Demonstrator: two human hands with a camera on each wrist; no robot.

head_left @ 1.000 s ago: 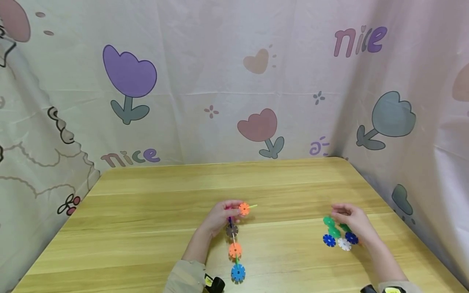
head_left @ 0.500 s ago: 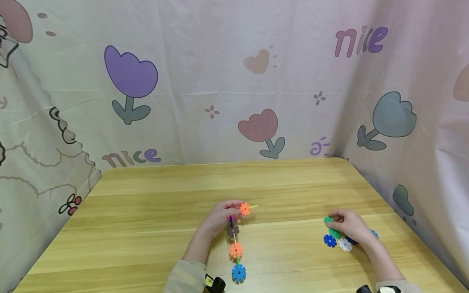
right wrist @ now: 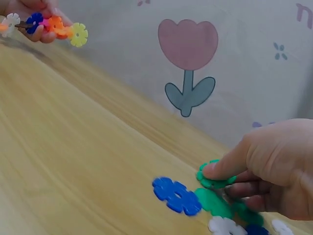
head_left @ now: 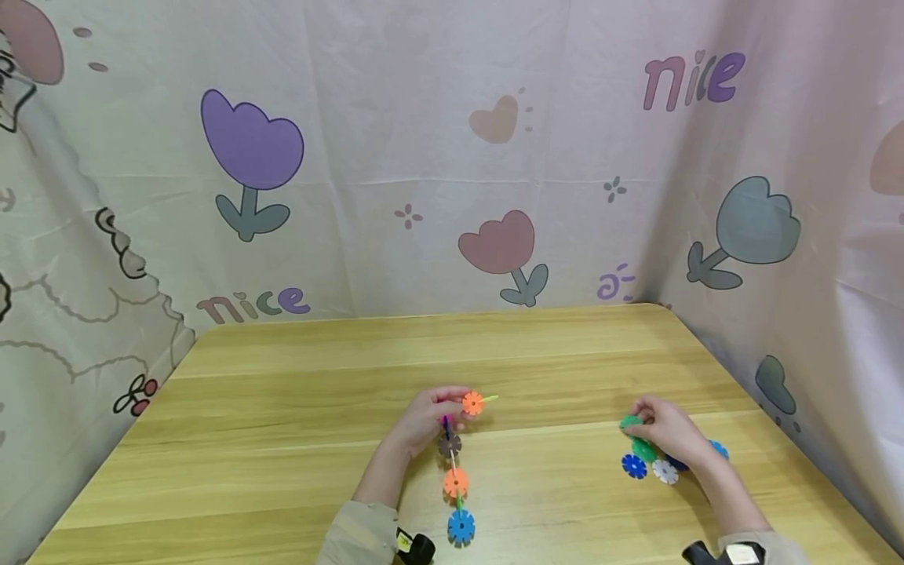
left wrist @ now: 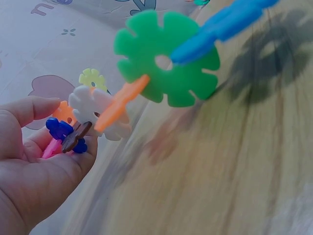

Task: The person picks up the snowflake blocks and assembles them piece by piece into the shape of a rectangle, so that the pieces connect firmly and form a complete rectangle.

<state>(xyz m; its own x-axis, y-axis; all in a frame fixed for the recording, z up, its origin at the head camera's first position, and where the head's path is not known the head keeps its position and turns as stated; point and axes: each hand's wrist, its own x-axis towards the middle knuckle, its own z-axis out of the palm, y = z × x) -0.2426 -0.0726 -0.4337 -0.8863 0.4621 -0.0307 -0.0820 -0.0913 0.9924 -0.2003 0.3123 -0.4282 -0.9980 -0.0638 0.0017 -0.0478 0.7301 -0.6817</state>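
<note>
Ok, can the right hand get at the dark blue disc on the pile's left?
Probably yes: the dark blue disc lies uncovered, close to the right hand, but that hand pinches a green disc, which may hinder it.

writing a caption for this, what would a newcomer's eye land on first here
Probably the big purple tulip printed on the backdrop, upper left in the head view. Next, the colourful chain of notched discs in the left hand, near the table's middle. Then, at the right, the right hand pinching a green disc beside other loose discs.
</note>
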